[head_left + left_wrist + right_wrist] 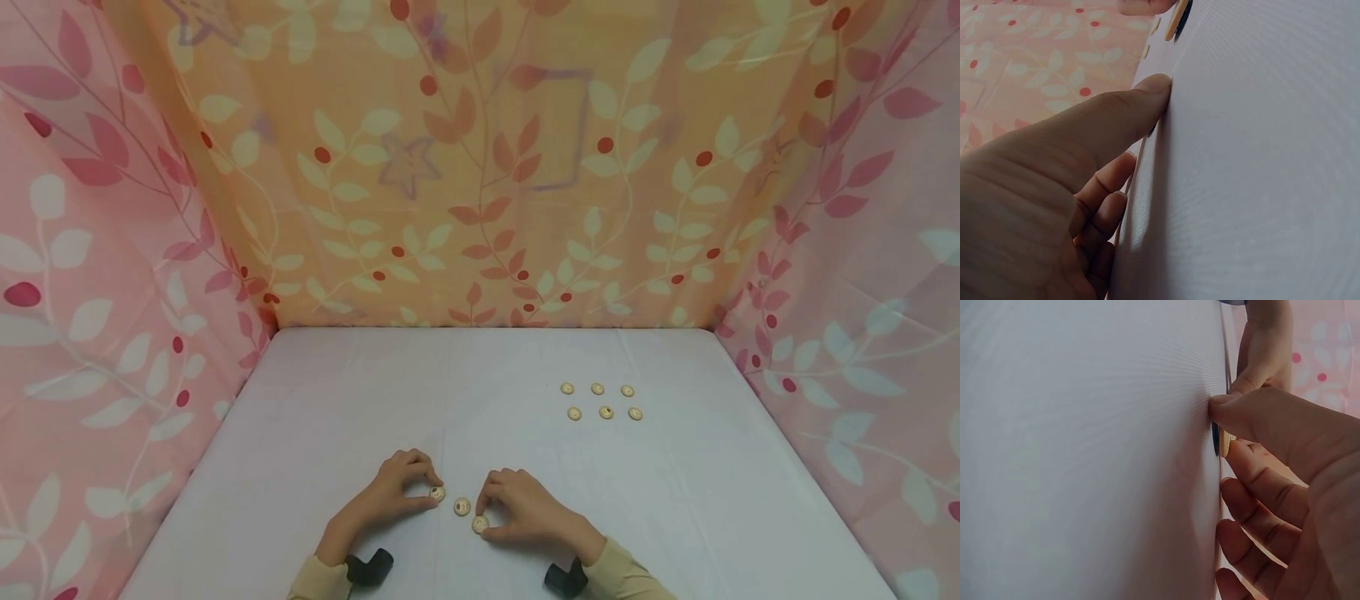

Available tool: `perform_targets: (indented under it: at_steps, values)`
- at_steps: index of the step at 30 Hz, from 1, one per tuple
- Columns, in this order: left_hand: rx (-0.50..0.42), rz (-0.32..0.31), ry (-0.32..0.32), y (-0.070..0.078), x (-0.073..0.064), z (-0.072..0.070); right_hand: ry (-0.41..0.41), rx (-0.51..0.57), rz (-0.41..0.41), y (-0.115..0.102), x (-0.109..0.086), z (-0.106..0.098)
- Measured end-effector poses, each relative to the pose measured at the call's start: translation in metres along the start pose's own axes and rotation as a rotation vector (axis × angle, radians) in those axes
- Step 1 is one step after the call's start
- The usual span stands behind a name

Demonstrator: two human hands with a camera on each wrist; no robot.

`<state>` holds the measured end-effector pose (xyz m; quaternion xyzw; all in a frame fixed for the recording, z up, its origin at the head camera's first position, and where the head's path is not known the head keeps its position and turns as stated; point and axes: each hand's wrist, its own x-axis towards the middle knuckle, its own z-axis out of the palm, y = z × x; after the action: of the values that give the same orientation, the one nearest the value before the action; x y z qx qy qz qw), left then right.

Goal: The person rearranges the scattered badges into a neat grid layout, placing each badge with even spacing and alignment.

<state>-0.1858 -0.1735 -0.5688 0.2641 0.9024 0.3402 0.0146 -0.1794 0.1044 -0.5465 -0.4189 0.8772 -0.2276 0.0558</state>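
Three small round pale wooden discs with dark marks lie near the front of the table. My left hand pinches the left disc between thumb and index finger, flat against the cloth. A second disc lies between the hands, touched by neither. On the right, my right hand pinches another disc at its edge. The right wrist view shows that disc's pale edge and dark underside between thumb and fingers. In the left wrist view the thumb hides most of the left disc.
Several similar discs lie in two rows toward the back right of the white table. Floral curtains enclose the back and both sides. Black wrist straps sit below each hand.
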Motion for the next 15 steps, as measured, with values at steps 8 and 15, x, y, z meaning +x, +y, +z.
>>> perform_targets:
  at_steps: [8, 15]
  values:
    - [-0.007, 0.008, 0.012, -0.001, 0.0, 0.001, 0.016, 0.01, 0.025, 0.002, -0.005, -0.007]
    - [-0.029, 0.005, 0.012, 0.0, -0.001, 0.0, 0.04, 0.025, 0.061, 0.008, -0.011, -0.014]
